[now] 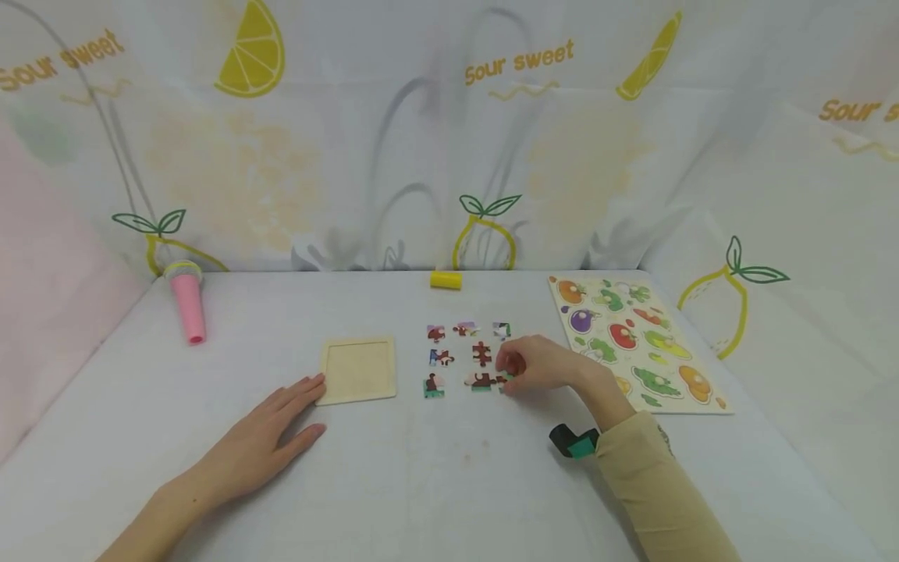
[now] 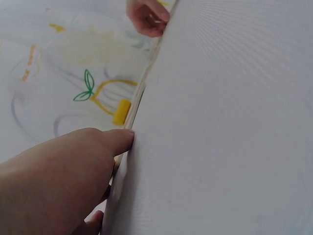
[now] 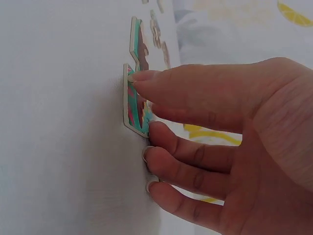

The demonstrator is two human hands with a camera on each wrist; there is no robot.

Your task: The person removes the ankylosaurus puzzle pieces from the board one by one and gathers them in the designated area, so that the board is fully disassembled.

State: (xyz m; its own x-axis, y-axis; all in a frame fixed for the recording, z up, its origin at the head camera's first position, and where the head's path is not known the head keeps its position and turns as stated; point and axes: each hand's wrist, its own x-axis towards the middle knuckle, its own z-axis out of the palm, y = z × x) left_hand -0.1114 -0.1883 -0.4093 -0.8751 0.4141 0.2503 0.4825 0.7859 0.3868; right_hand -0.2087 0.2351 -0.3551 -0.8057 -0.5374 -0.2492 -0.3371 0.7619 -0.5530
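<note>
My left hand (image 1: 256,441) lies on the white table with its fingers stretched out. Its fingertips touch the left edge of a shallow square wooden puzzle tray (image 1: 358,371), whose inside is bare. To the right, several jigsaw pieces are spread in loose rows, among them a brown middle piece (image 1: 481,353) and a green-edged corner piece (image 1: 434,385). My right hand (image 1: 544,364) pinches the lower-right puzzle piece (image 3: 133,103) between thumb and fingers. That piece lies at table level, close beside the bottom middle piece (image 3: 135,39); the hand partly covers it in the head view.
A pink toy microphone (image 1: 188,304) lies at the back left. A yellow cylinder (image 1: 445,280) is near the back edge. At the right is a vegetable puzzle board (image 1: 635,343), partly behind the right forearm. A black and green object (image 1: 572,442) sits by the right sleeve.
</note>
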